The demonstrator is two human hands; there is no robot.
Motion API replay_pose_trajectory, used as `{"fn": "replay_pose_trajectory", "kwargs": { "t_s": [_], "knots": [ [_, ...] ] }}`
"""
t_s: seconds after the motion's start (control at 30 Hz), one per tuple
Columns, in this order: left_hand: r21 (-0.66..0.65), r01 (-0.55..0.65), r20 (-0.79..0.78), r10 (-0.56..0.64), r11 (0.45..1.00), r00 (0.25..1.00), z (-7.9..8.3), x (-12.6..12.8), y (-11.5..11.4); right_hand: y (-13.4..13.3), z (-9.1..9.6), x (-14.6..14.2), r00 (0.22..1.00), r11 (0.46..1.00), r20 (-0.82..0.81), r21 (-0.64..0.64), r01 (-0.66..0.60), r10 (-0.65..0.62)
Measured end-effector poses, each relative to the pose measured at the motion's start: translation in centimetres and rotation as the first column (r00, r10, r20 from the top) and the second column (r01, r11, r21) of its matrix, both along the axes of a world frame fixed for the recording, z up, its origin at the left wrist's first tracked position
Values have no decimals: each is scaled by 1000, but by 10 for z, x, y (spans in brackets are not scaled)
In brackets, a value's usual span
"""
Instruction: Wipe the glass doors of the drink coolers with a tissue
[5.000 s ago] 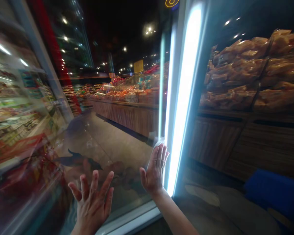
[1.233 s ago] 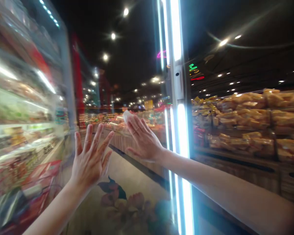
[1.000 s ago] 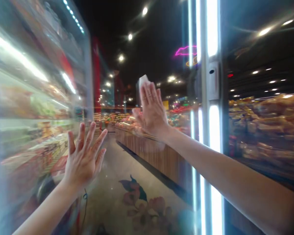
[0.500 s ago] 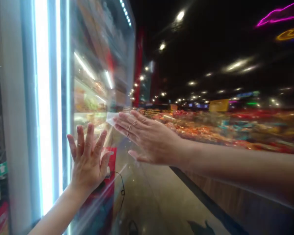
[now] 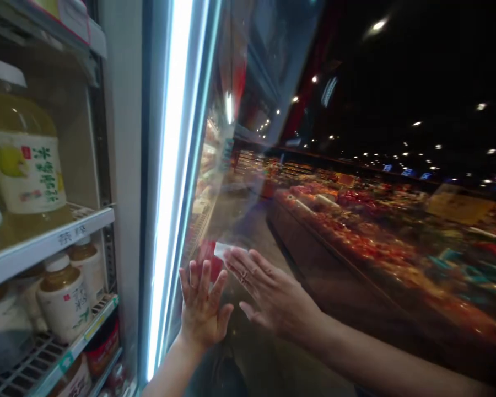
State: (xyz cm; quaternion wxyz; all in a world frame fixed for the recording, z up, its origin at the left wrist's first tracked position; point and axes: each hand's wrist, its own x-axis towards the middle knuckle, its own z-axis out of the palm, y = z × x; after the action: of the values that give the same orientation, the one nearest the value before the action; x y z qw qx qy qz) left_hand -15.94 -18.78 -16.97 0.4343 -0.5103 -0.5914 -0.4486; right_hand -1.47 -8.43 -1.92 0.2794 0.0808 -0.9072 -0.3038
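The glass door [image 5: 252, 215] of a lit cooler stands swung out in front of me. My left hand [image 5: 203, 317] is open, palm forward and fingers spread, and appears to rest on the glass near the bright light strip. Just to its right, my right hand [image 5: 273, 289] lies flat with its fingers together and thumb apart. A white cloth [image 5: 225, 251] sticks out past its fingertips, pressed toward the glass; most of it is hidden under the fingers. Whether it is cloth or paper is unclear.
At left, cooler shelves [image 5: 49, 248] carry large bottles of yellowish drink [image 5: 28, 160] and smaller white-labelled bottles [image 5: 64, 298]. A vertical light strip [image 5: 169, 182] runs along the door's edge. To the right stretches a long display [image 5: 355, 231] piled with colourful goods, blurred.
My view has swung left and closer to the shelves, bringing the bottles into sight. Both hands appear lower and farther right in view, the right hand closer to the left, the white cloth still under its fingers.
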Motion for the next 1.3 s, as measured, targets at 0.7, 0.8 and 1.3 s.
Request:
{"fn": "replay_pose_trajectory", "kwargs": {
  "t_s": [0.7,0.8,1.3],
  "knots": [
    [38,177,59,-179,983,982,179,-34,-32,-21,193,-53,968,969,38,12,247,-247],
    [35,198,32,-199,980,980,197,-35,-25,-22,211,-53,973,973,11,21,231,-231],
    [46,219,49,-221,975,974,284,14,11,-4,240,58,666,821,-539,-90,563,-516]
  ]
}}
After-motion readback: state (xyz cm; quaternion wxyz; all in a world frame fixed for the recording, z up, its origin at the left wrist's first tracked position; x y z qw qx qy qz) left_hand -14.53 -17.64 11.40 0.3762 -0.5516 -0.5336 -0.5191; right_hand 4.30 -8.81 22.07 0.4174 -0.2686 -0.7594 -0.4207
